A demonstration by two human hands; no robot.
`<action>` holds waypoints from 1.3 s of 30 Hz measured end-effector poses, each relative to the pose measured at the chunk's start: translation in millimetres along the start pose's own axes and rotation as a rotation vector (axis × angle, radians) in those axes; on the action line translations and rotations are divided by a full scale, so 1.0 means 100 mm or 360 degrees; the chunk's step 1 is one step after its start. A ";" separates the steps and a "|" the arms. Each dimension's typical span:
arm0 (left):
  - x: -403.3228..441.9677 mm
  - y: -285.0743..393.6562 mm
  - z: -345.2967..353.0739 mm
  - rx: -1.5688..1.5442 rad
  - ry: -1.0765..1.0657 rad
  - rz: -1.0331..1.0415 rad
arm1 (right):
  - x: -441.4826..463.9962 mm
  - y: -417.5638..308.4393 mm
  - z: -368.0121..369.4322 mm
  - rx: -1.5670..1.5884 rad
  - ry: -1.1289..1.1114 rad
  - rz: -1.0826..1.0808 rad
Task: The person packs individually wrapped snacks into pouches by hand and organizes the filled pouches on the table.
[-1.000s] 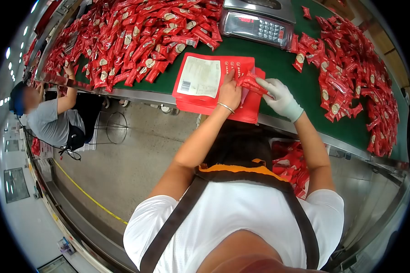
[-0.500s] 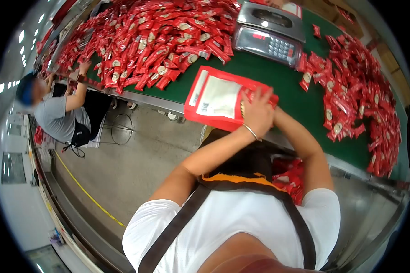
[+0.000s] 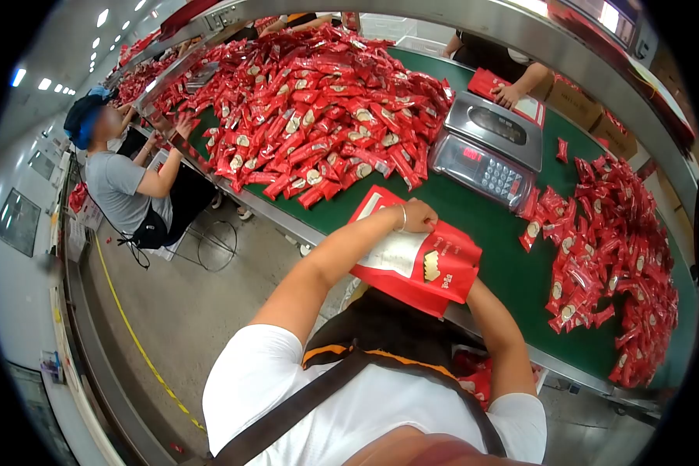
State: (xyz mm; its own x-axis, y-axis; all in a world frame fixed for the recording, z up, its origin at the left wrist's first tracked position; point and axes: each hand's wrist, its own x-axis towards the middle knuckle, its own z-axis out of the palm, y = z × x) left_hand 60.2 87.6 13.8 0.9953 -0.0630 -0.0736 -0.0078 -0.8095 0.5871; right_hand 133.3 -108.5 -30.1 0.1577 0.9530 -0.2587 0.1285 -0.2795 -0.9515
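**The red pouch (image 3: 448,270) lay on the near side of the left hand (image 3: 419,217)**

The left hand was the nearer one in sight, its curled fingers seemingly clamped on the pouch's far edge, around the middle. From there the red pouch spread back toward the wearer's body, over the near rim of the green desk (image 3: 512,283). Its long axis ran aslant, from the far left to the near right, and the left forearm (image 3: 332,255) crossed its left part.

The right forearm (image 3: 497,330) reached up to the pouch's near right corner, where the right hand was hidden; whether its fingers were apart or together could not be told. The scale (image 3: 483,168) stood beyond and to the right of the left hand, between a large heap of wrapped packets (image 3: 311,116) and a smaller heap (image 3: 598,248).
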 end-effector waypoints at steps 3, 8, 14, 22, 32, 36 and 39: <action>-0.05 0.01 -0.05 0.0053 0.0388 -0.0024 | -0.05 0.02 -0.05 0.0033 0.0015 0.0021; -0.29 0.37 0.07 0.0386 0.0452 -0.0246 | -0.07 0.01 -0.10 0.0097 0.0050 0.0016; -0.63 0.79 0.44 0.0694 0.0835 -0.0607 | -0.20 0.07 -0.09 0.0136 0.0094 -0.0113; -0.48 0.67 0.51 0.0286 0.0857 -0.0646 | -0.55 0.07 -0.07 0.0598 0.0388 -0.0131; -0.48 0.54 0.52 0.0088 0.0878 -0.0587 | -1.78 -0.32 0.70 0.1147 0.0948 0.0418; -0.49 0.61 0.50 0.0205 0.0808 -0.0574 | -1.29 -0.27 0.66 0.0916 0.0806 -0.0023; -0.49 0.65 0.51 0.0297 0.0778 -0.0605 | -0.99 -0.09 0.60 0.0423 0.0973 -0.0263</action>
State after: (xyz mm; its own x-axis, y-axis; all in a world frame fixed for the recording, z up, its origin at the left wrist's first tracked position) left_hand 6.5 8.2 14.8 0.8608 0.4855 0.1529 0.3811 -0.8138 0.4388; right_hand 57.8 -193.2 -5.6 0.6910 0.7218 -0.0402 -0.0336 -0.0235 -0.9992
